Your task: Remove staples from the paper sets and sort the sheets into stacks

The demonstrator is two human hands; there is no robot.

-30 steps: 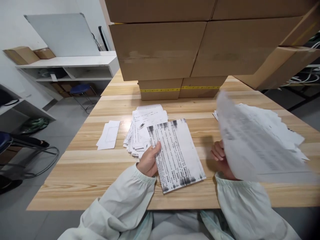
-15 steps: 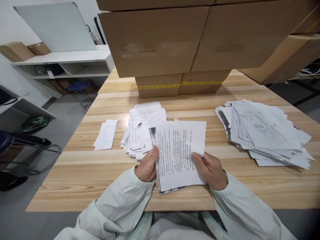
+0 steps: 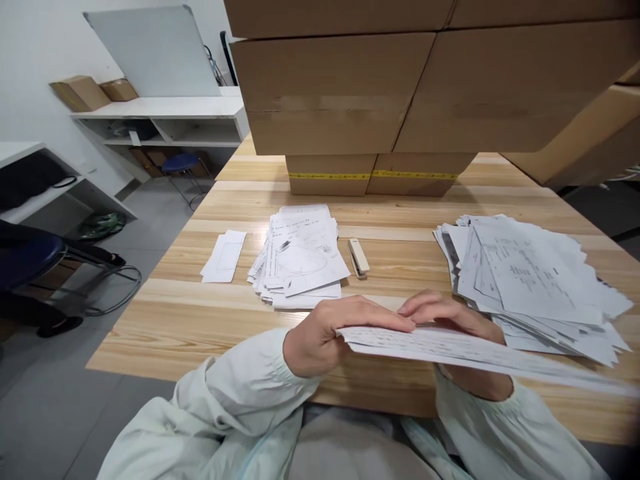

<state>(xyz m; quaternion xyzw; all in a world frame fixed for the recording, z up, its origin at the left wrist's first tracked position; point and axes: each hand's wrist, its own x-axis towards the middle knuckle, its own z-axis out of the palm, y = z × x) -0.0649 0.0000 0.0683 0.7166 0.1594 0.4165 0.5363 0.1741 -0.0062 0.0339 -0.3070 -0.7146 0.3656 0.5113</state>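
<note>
Printed paper sheets (image 3: pixel 450 352) are tilted nearly edge-on above the table's front part, their right end smeared by motion. My left hand (image 3: pixel 345 327) grips their left end, fingers laid along the upper edge. Around the middle of that edge curl the fingers of my right hand (image 3: pixel 450 317); its thumb is hidden behind the paper. Beyond my hands lies a cream stapler (image 3: pixel 358 259), touched by neither. To its left is a pile of papers (image 3: pixel 305 253) with print and drawn marks. A larger, uneven paper pile (image 3: pixel 535 267) sits to the right, close to my right hand.
Cardboard boxes (image 3: pixel 340 93) are stacked at the back of the wooden table (image 3: pixel 175 313). Small white slips (image 3: pixel 224 257) lie at the left. A blue stool (image 3: pixel 30 257) and a person's leg and shoe (image 3: pixel 60 325) are on the floor at left.
The sheets have turned from facing me to nearly edge-on and swung right. Both hands have shifted onto their upper edge. The stapler, mostly covered before, now shows. The view has shifted slightly.
</note>
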